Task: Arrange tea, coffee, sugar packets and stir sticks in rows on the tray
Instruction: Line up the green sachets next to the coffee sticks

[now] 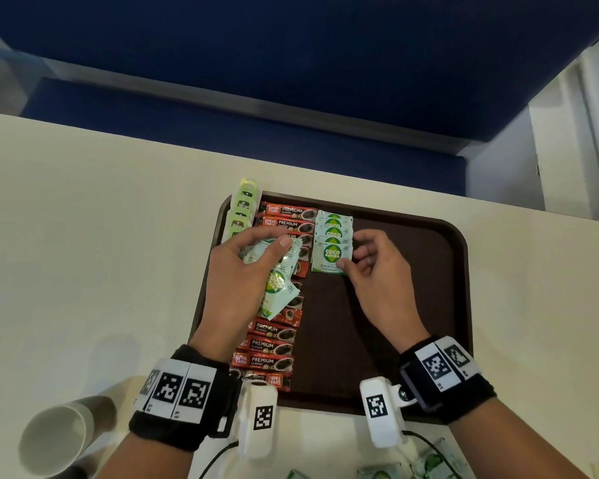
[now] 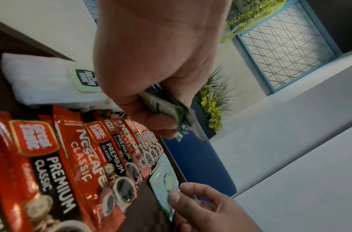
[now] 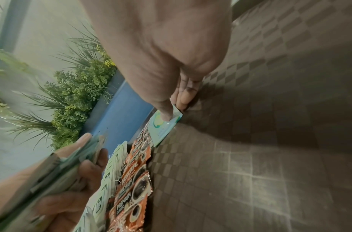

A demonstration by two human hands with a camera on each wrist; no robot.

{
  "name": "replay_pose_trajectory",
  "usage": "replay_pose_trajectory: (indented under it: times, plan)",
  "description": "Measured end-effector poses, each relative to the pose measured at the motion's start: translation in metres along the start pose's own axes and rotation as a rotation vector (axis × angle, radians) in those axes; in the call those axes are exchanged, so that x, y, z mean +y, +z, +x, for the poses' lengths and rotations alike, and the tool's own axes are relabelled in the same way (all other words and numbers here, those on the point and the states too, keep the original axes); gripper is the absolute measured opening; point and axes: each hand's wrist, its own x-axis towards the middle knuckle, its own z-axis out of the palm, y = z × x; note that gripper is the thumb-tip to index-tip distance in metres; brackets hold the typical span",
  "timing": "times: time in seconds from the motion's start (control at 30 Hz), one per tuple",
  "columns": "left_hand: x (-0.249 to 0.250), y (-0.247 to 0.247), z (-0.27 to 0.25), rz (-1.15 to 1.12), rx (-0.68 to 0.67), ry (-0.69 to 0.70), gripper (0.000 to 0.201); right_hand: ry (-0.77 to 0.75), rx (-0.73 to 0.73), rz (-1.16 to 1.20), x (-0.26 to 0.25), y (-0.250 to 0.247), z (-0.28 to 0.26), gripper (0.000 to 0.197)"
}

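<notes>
A dark brown tray (image 1: pixel 412 271) lies on the cream table. Green-tagged tea bags (image 1: pixel 242 205) line its left edge, and red coffee sachets (image 1: pixel 274 344) form a column beside them. Several white-green sugar packets (image 1: pixel 333 233) overlap in a third column. My right hand (image 1: pixel 370 271) pinches the right edge of the nearest sugar packet (image 1: pixel 330 258), thumb on top, as the right wrist view shows at that sugar packet (image 3: pixel 164 125). My left hand (image 1: pixel 246 271) hovers over the coffee column and grips a bunch of sugar packets (image 1: pixel 277 281), the same bunch of packets (image 2: pixel 167 108) in the left wrist view.
A paper cup (image 1: pixel 59 433) lies on its side at the near left. More green-white packets (image 1: pixel 429 468) lie at the table's near edge. The right half of the tray (image 3: pixel 270 141) is bare. A blue bench (image 1: pixel 291 63) runs behind the table.
</notes>
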Motion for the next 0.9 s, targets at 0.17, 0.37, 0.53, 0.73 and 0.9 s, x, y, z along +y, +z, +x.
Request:
replay_pose_trajectory:
  times: [0.17,0.37,0.53,0.73,0.9]
  plan:
    - [0.000,0.001,0.002,-0.003,0.008,-0.006,0.013,0.004,-0.001,-0.004,0.000,-0.001,0.000,0.045]
    - [0.003,0.005,-0.001,-0.030,-0.008,-0.042,0.014,-0.018,0.055,-0.011,-0.007,-0.005,-0.006,0.040]
    - [0.008,0.011,-0.004,-0.035,-0.079,-0.024,0.019,-0.028,-0.055,0.311,-0.048,-0.016,-0.019,0.025]
    - [0.007,0.021,-0.005,0.007,-0.033,0.082,0.018,0.021,-0.326,0.299,-0.079,-0.023,-0.034,0.046]
    - [0.005,0.020,-0.004,-0.003,0.088,0.114,0.017,0.134,-0.393,0.410,-0.070,-0.028,-0.038,0.027]
